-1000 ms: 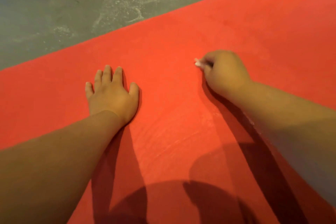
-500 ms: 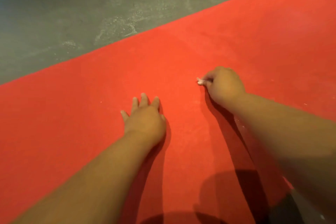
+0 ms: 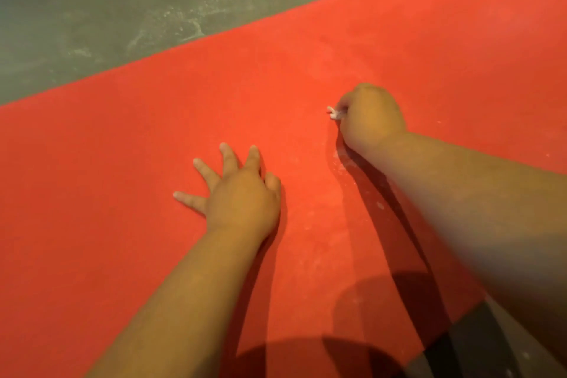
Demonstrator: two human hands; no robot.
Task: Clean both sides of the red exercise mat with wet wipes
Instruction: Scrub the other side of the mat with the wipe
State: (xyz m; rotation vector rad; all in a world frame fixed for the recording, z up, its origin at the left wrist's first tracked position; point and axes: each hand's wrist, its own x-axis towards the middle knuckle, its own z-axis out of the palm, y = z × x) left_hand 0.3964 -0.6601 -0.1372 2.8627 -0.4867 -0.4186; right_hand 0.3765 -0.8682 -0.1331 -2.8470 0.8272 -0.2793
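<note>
The red exercise mat [image 3: 122, 178] lies flat on the floor and fills most of the view. My left hand [image 3: 236, 196] rests palm down on the mat near the middle, fingers spread. To its right and a little farther away, my right hand [image 3: 371, 116] is closed in a fist, pressing down on the mat. A small white bit of wet wipe [image 3: 335, 112] sticks out at the fist's left side; the remainder is hidden inside the hand. Pale smears and specks mark the mat just beneath my right wrist.
Grey concrete floor [image 3: 107, 9] with whitish scuffs runs along the mat's far edge at top left. A strip of the same floor [image 3: 478, 344] shows past the mat's near edge at bottom right. Shadows of my arms fall across the lower mat.
My left hand has shifted right along the mat and its fingers have spread wider. My right hand, still holding the wipe, has stayed in roughly the same spot while the view shifted.
</note>
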